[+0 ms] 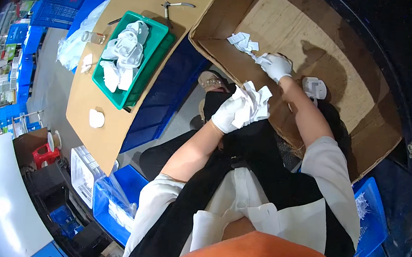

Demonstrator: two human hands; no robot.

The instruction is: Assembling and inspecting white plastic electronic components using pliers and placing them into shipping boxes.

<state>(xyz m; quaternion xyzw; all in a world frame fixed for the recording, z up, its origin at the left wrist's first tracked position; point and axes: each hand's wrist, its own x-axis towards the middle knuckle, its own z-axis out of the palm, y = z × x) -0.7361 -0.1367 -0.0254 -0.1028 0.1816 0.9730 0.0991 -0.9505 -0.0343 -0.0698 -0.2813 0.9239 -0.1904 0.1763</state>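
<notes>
My left hand (229,115), in a white glove, is closed round a bunch of flat white plastic pieces (253,103) that fan out above its fingers, in front of the cardboard box. My right hand (275,67), also gloved, reaches into the open cardboard box (215,51). Its fingers are curled, the tips pressed to a white piece at the edge of a small pile of similar white pieces (244,41). The exact grip is partly hidden by the glove. Behind that wrist, a larger white moulded part (314,88) lies in the box.
On the brown work table (85,120) at left stands a green tray (140,83) of white and translucent moulded parts. Nippers (174,5), a glass jar (93,37) and a loose white part (96,118) lie around it. Blue bins (126,183) stand below.
</notes>
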